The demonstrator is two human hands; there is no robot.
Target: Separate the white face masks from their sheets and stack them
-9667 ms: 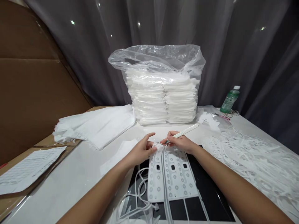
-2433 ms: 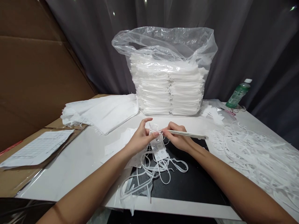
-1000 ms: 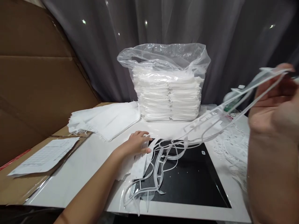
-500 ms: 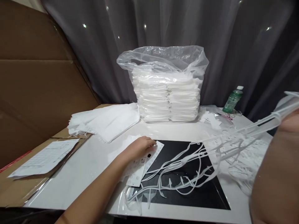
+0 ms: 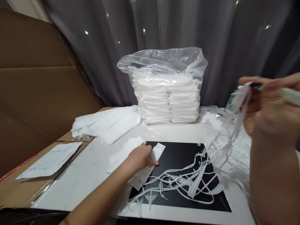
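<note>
My left hand is closed on the near part of some white printed cards with holes, its thumb on their right side. The cards lie over the left edge of a black mat. To the right, my right hand is raised, fingers curled round a tangle of white stringy strips. A pale-handled thing with a dark end also shows in this hand; blur hides its kind. The lower strips trail across the mat.
A clear plastic bag holds stacked white cloth-like pieces at the back. White fabric pieces and a printed sheet lie left, near a cardboard box. A green bottle stands partly behind my right hand.
My right hand has come inward from the right edge, and the strips, stretched taut before, now hang slack and bunch on the mat. My left hand has shifted slightly nearer on the cards.
</note>
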